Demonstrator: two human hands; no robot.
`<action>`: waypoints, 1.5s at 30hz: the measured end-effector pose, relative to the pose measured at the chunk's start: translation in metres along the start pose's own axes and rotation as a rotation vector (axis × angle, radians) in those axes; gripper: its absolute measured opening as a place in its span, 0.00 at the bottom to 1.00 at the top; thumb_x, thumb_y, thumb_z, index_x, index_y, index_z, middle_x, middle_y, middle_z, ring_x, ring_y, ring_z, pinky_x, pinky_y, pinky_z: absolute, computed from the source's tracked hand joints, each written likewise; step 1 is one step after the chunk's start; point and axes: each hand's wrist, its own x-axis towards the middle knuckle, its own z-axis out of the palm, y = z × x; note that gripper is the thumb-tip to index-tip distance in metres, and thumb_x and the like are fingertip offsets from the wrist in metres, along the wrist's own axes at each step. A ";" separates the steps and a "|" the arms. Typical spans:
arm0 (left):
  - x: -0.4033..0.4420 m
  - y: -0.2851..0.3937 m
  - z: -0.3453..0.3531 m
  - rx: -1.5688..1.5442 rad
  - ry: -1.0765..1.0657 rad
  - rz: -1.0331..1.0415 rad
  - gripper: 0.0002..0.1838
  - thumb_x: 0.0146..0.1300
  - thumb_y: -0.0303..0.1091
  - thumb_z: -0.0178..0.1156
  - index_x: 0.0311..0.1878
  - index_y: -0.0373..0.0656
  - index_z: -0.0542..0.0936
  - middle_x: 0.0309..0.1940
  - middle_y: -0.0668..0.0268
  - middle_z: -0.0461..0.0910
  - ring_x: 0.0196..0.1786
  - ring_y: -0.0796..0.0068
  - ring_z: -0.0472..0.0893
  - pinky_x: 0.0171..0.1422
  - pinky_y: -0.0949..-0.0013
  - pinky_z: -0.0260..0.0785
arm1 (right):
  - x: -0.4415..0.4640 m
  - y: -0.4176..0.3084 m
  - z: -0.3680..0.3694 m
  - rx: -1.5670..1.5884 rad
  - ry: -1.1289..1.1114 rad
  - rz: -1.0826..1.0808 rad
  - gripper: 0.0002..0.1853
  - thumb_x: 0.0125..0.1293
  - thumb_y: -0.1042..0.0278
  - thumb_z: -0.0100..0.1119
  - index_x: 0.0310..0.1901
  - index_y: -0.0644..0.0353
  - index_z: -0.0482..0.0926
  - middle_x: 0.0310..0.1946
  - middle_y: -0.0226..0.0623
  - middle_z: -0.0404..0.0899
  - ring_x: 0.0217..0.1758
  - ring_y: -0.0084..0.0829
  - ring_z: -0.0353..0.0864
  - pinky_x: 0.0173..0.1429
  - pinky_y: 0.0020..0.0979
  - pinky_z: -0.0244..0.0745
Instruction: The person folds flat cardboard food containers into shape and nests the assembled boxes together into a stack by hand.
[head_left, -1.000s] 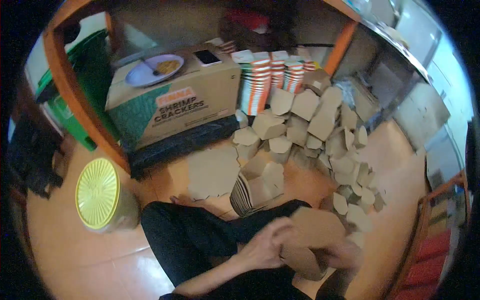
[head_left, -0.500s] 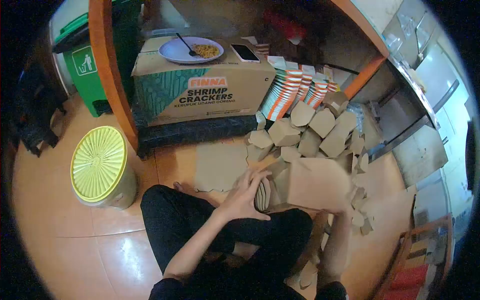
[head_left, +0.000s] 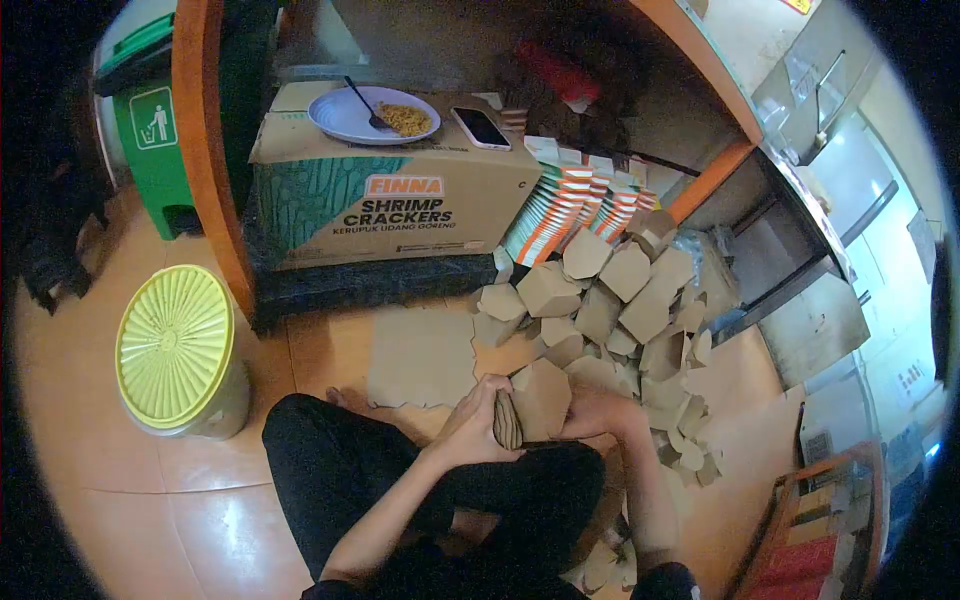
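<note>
A nested stack of folded brown cardboard pieces (head_left: 541, 398) is in front of my knees. My left hand (head_left: 477, 424) wraps round the stack's left end, where several layered edges show. At the stack's right end is my right hand (head_left: 596, 412), its fingers mostly hidden behind or inside the cardboard. Past the stack, a heap of loose folded cardboard pieces (head_left: 600, 312) spreads over the floor. Flat cardboard sheets (head_left: 421, 357) lie on the tiles beyond my left hand.
A large carton (head_left: 390, 205) carries a plate of food (head_left: 345, 117) and a phone (head_left: 481, 128). Orange-and-white packaging stacks (head_left: 560, 205) stand beside it. At the left are a yellow-lidded tub (head_left: 175, 346), a green bin (head_left: 150, 150) and an orange post (head_left: 208, 150).
My left hand has closed round the stack's left end. The large cardboard piece in my right hand has come down and left against the stack. The camera view has shifted.
</note>
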 end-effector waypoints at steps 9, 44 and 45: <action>0.004 -0.002 0.000 -0.007 -0.012 0.040 0.47 0.35 0.38 0.81 0.57 0.43 0.60 0.53 0.53 0.67 0.58 0.49 0.72 0.62 0.55 0.67 | 0.010 -0.031 -0.010 -0.384 -0.057 0.212 0.42 0.47 0.39 0.67 0.62 0.55 0.75 0.52 0.52 0.82 0.51 0.57 0.82 0.57 0.50 0.77; 0.013 0.025 0.009 0.163 0.047 0.028 0.52 0.33 0.47 0.85 0.52 0.38 0.55 0.46 0.52 0.63 0.49 0.54 0.72 0.55 0.56 0.67 | 0.020 -0.038 0.034 -0.044 0.037 0.198 0.18 0.52 0.62 0.57 0.32 0.72 0.84 0.30 0.60 0.83 0.38 0.54 0.85 0.45 0.47 0.79; 0.011 0.018 0.011 0.161 0.029 -0.013 0.54 0.33 0.48 0.85 0.54 0.39 0.54 0.46 0.54 0.63 0.51 0.57 0.71 0.57 0.57 0.67 | 0.019 -0.041 0.030 -0.043 0.044 0.194 0.17 0.52 0.62 0.57 0.32 0.71 0.84 0.32 0.59 0.83 0.39 0.53 0.86 0.46 0.47 0.79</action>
